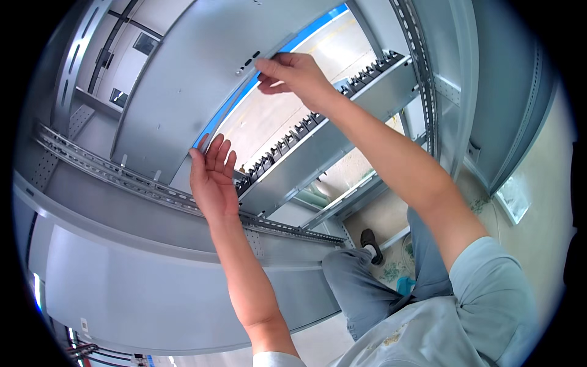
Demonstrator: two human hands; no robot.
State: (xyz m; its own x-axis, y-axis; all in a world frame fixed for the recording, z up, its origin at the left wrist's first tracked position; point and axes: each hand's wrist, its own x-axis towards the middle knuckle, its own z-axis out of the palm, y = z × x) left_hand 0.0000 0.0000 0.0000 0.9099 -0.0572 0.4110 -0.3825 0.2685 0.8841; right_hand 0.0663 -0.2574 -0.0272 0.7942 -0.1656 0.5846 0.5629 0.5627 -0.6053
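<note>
A large flat grey metal panel (pixel 177 67) stands tilted inside a metal cabinet frame, with a few short dark slots near its right edge. My right hand (pixel 299 78) pinches that edge beside the slots, thumb on the panel's face and fingers curled behind. Lower down the same edge, my left hand (pixel 215 180) is turned palm up. The panel's lower corner sits between its thumb and loosely bent fingers. A thin edge strip of the panel runs between both hands. Part of each grip is hidden.
Right of the panel, a crossbar (pixel 330 137) carries a row of black clips (pixel 287 142). Perforated rails (pixel 140 183) border the opening, with an upright rail (pixel 422 67) at right. A grey curved-looking panel (pixel 153 287) lies lower left. My shoe (pixel 370 244) is on the floor below.
</note>
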